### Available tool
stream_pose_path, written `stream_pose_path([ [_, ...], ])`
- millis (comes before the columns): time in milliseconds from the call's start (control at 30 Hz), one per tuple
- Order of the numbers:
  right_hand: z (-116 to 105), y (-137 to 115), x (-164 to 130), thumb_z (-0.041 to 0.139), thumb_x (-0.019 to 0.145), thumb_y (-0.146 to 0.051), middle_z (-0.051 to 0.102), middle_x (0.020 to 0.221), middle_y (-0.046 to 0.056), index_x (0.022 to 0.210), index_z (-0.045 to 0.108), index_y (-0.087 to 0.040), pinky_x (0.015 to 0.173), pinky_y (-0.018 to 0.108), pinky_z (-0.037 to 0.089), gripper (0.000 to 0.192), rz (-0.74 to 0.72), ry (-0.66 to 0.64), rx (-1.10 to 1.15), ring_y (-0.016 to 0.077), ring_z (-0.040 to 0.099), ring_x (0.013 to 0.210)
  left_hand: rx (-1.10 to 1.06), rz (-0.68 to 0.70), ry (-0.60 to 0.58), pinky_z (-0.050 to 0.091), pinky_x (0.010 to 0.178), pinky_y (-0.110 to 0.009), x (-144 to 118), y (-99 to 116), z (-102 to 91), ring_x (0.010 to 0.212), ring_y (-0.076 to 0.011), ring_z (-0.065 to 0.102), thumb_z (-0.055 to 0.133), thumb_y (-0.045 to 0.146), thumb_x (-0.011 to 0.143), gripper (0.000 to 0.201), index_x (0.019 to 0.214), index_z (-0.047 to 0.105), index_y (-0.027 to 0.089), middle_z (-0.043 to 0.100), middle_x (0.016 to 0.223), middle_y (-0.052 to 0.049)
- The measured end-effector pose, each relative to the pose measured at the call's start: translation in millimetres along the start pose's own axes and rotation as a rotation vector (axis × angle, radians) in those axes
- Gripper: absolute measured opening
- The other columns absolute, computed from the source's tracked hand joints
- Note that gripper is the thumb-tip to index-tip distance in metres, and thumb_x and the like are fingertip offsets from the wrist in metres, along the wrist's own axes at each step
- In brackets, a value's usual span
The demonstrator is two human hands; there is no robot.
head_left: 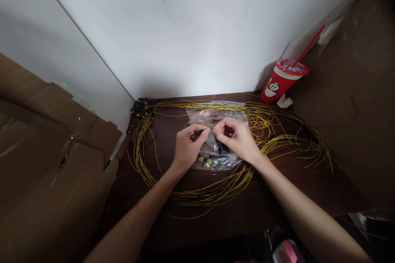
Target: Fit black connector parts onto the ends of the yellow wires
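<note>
My left hand (189, 144) and my right hand (236, 137) meet fingertip to fingertip over a clear plastic bag (224, 166). Both are closed in a pinch. A thin yellow wire (211, 130) shows in the small gap between them, at my right fingertips. What my left fingers grip is too small and covered to make out; something dark shows behind them. Small black, yellow and pale connectors (210, 163) lie in the bag. A bundle of yellow and black wires (203, 198) curves around the bag and passes under both forearms.
Dark connectors (143, 107) cluster at the bundle's back left end. Loose wire ends (324, 154) fan out at right. A red cup (277, 84) with a straw stands by the white wall (191, 41), near a crumpled tissue (284, 101). Cardboard (55, 164) flanks the brown tabletop (166, 127).
</note>
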State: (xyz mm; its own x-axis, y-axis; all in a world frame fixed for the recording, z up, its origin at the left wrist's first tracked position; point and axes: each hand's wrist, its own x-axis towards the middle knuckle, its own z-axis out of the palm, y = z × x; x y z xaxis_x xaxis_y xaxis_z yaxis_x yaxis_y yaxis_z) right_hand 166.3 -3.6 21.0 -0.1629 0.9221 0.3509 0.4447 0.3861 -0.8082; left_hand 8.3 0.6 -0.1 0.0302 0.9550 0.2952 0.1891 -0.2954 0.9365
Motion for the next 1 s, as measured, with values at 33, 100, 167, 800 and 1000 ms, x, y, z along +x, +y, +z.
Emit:
stream_pose_path([
  [33, 0.1, -0.6, -0.2, 0.059, 0.077, -0.017, 0.061, 0.067, 0.000, 0.072, 0.063, -0.015, 0.057, 0.022, 0.039, 0.007, -0.006, 0.000, -0.012, 0.0103, 0.053, 0.062, 0.001, 0.001, -0.001, 0.046, 0.058, -0.022, 0.0, -0.2, 0.2, 0.061, -0.0116, 0.060, 0.065, 0.023, 0.075, 0.009, 0.075, 0.070, 0.016, 0.070, 0.071, -0.002],
  [100, 0.5, -1.4, -0.4, 0.059, 0.079, -0.020, 0.061, 0.067, 0.000, 0.074, 0.064, -0.016, 0.057, 0.023, 0.039, 0.009, -0.007, -0.007, -0.032, 0.0104, 0.053, 0.061, 0.009, 0.013, -0.012, 0.046, 0.059, -0.022, 0.0, -0.4, 0.6, 0.061, -0.0118, 0.060, 0.064, 0.022, 0.075, 0.008, 0.075, 0.070, 0.016, 0.070, 0.071, -0.002],
  [167, 0.8, -1.5, -0.5, 0.059, 0.080, -0.021, 0.062, 0.067, 0.000, 0.074, 0.065, -0.016, 0.058, 0.023, 0.039, 0.010, 0.007, -0.016, -0.032, 0.0104, 0.053, 0.061, 0.025, 0.032, -0.023, 0.046, 0.058, -0.022, -0.2, 0.0, 0.7, 0.061, -0.0118, 0.060, 0.064, 0.022, 0.076, 0.008, 0.076, 0.069, 0.016, 0.070, 0.071, -0.002],
  [800, 0.0, 4.5, -0.7, 0.058, 0.080, -0.021, 0.061, 0.070, 0.001, 0.071, 0.060, -0.016, 0.060, 0.024, 0.040, 0.010, 0.006, 0.075, -0.042, 0.0119, 0.053, 0.063, 0.044, 0.116, -0.067, 0.054, 0.069, -0.027, -5.4, 8.6, 2.8, 0.078, -0.0159, 0.068, 0.062, 0.023, 0.080, 0.014, 0.089, 0.072, 0.019, 0.074, 0.090, -0.005],
  [1000, 1.3, 5.8, -0.7, 0.058, 0.080, -0.024, 0.060, 0.068, 0.001, 0.073, 0.061, -0.016, 0.058, 0.024, 0.039, 0.011, 0.058, 0.048, 0.014, 0.0114, 0.051, 0.061, 0.066, 0.082, -0.047, 0.052, 0.066, -0.025, -2.1, 7.1, -1.2, 0.076, -0.0156, 0.068, 0.061, 0.021, 0.081, 0.014, 0.088, 0.072, 0.020, 0.074, 0.083, -0.003],
])
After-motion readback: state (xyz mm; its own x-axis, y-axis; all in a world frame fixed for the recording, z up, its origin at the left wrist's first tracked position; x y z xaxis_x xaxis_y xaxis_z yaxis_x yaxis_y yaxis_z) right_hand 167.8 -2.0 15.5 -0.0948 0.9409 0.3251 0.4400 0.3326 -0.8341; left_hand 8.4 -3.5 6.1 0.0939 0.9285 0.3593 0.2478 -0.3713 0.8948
